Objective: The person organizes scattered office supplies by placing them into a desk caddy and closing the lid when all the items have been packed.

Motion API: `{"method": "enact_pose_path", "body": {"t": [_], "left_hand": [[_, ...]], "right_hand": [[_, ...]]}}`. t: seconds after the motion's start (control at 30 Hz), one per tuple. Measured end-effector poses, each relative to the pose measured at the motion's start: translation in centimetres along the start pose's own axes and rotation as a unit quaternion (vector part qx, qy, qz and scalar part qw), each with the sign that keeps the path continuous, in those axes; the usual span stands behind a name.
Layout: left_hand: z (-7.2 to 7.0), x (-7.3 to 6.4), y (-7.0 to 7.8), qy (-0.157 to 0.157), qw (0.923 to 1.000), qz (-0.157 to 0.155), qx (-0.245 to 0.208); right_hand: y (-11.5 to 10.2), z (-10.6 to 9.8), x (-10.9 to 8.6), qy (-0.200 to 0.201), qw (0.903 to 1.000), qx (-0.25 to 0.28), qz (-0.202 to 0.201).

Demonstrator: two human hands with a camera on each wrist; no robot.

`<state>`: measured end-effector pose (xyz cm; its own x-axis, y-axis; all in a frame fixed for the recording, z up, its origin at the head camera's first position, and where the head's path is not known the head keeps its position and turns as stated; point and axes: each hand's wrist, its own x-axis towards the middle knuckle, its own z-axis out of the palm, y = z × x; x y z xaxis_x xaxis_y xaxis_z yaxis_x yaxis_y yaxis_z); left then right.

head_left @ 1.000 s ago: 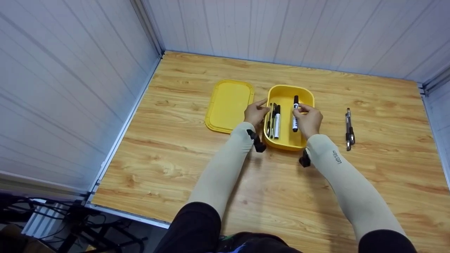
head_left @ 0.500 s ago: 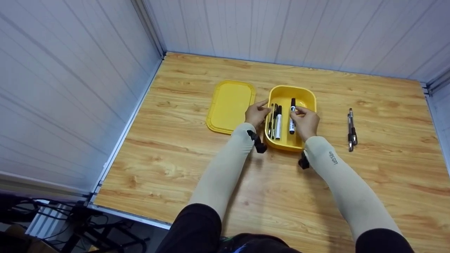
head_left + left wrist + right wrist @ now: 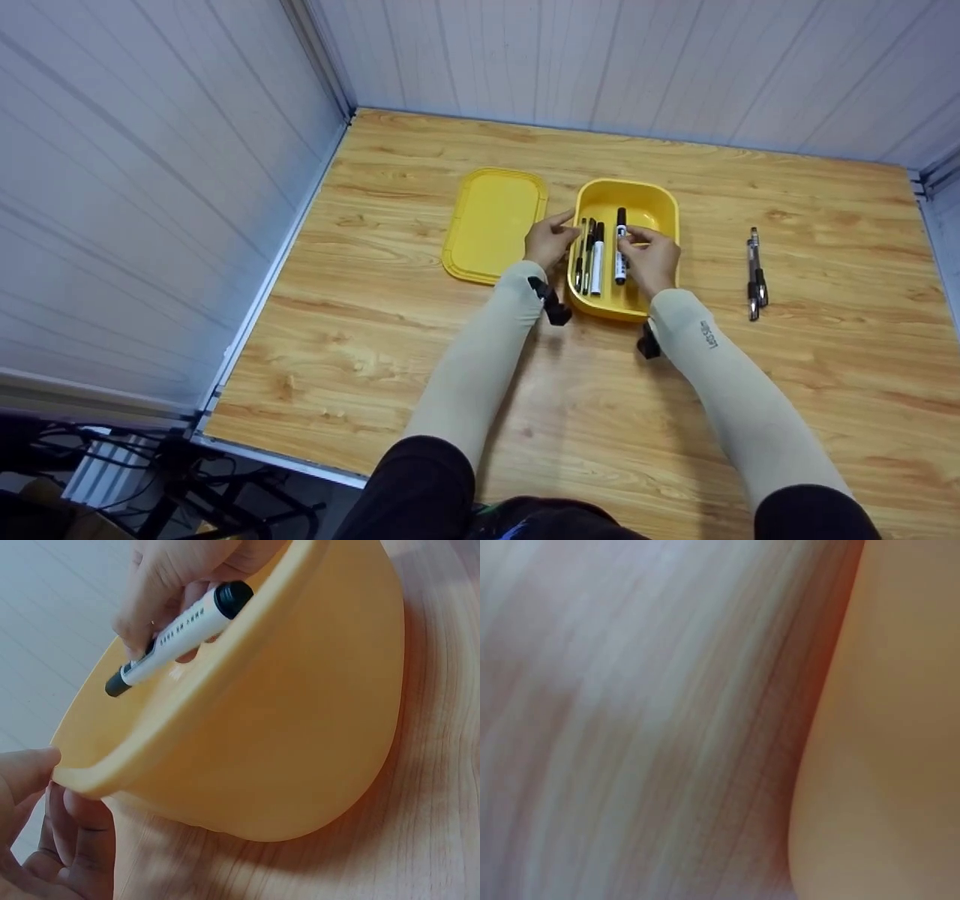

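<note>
A white marker (image 3: 180,636) with black ends is pinched in the right hand (image 3: 652,259), apparently raised within the open yellow box (image 3: 637,193). The left hand (image 3: 550,243) grips the box's rim. Inside, along its left wall, a black-capped white pen (image 3: 597,262) lies beside slim dark pens (image 3: 579,266).

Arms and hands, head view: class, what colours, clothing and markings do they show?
The left hand and right hand are ungloved. Pale greyish-beige arm sleeves run up into black sleeves; the right one bears dark lettering. Each wrist has a small black device.
</note>
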<state>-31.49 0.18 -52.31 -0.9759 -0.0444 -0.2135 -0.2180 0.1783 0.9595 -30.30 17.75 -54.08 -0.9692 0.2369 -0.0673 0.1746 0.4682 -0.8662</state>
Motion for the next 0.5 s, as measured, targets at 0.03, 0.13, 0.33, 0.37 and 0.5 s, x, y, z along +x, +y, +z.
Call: {"method": "enact_pose_path", "body": {"t": [0.03,0.13,0.33,0.37,0.5], "left_hand": [[0.0,-0.02,-0.01,0.0,1.0,-0.002,-0.002],[0.0,-0.02,-0.03,0.003,1.0,-0.005,-0.003],[0.01,0.11,-0.17,0.004,0.9999,-0.01,0.001],[0.02,0.11,-0.21,0.004,0.9999,-0.014,-0.001],[0.06,0.14,-0.22,0.003,0.9997,-0.021,-0.01]], "right_hand": [[0.04,0.06,0.01,-0.005,1.0,0.004,0.004],[0.14,0.19,0.12,-0.017,0.9998,0.004,0.013],[0.34,0.29,0.25,-0.032,0.999,-0.02,0.023],[0.38,0.31,0.24,-0.037,0.9987,-0.023,0.026],[0.43,0.28,0.29,-0.05,0.9978,-0.026,0.035]]}}
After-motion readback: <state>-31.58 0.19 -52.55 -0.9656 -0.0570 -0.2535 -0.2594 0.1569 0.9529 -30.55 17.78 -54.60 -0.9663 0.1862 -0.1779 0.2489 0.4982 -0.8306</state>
